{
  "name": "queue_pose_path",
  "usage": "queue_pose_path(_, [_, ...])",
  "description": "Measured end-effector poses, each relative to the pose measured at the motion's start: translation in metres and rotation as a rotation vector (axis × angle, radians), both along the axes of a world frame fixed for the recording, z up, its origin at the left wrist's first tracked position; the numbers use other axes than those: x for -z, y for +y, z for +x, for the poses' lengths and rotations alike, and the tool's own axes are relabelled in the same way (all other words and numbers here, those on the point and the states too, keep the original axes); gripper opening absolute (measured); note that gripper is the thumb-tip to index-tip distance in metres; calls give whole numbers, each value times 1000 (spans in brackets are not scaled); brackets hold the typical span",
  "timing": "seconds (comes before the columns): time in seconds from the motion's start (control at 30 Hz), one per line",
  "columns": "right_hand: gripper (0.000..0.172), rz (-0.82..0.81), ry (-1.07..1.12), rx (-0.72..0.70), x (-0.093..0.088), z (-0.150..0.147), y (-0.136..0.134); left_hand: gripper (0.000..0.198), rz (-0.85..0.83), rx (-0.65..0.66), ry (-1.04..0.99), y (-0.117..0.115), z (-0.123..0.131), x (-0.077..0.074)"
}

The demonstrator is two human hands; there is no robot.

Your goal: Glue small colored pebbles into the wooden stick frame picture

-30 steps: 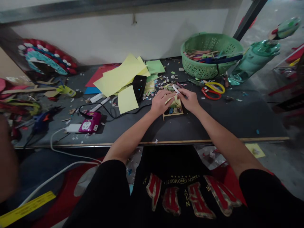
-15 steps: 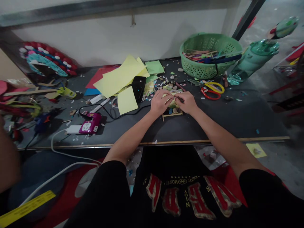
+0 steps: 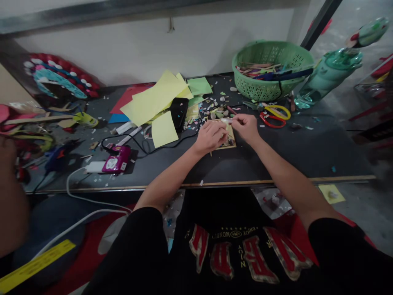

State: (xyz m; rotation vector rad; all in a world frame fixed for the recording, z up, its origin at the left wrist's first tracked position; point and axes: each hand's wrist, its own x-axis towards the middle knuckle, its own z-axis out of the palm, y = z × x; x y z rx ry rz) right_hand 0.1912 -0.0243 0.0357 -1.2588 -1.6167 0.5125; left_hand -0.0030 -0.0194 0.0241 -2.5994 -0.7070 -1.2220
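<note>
My left hand (image 3: pixel 211 136) lies over the left side of a small craft frame (image 3: pixel 230 141) edged with thin wooden sticks, its fingers curled. What those fingers hold is hidden. My right hand (image 3: pixel 246 128) is at the frame's upper right corner, thumb and forefinger pinched together. Whatever sits in that pinch is too small to name. A whitish scrap (image 3: pixel 227 121) shows between my two hands. Small pebbles (image 3: pixel 219 112) lie just behind the frame.
Yellow paper sheets (image 3: pixel 158 96) and a black phone-like object (image 3: pixel 179 112) lie left of the pebbles. A green basket (image 3: pixel 273 88), scissors (image 3: pixel 278 116) and a bottle (image 3: pixel 328 78) stand right. A purple power adapter (image 3: pixel 116 159) and cables lie left. Another person's arm (image 3: pixel 12 200) is far left.
My hands have moved apart. The right hand shifted right, and the left dropped slightly over the frame. The whitish scrap and more of the frame's right side now show.
</note>
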Motion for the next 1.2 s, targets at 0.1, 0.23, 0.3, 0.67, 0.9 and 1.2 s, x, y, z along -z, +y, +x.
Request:
queue_pose_path(0.1, [25,3,-105,212,0,24,11,16,-47,-48,-174,0,0,-6])
queue_pose_path(0.23, [24,-36,-517,423,4,44,15,16,-272,-47,-342,18,-6,1])
queue_pose_path(0.3, [25,-84,-619,449,6,42,13,16,-394,-18,-380,29,-11,10])
queue_pose_path(0.67, [20,81,-560,299,12,22,8,31,-468,-270,-720,58,-32,29])
queue_pose_path(0.9, [18,78,-528,317,20,30,15,63,-607,-192,-706,68,-32,40])
queue_pose_path(1.2, [36,51,-690,-22,5,-4,66,50,-537,-211,-841,71,-40,33])
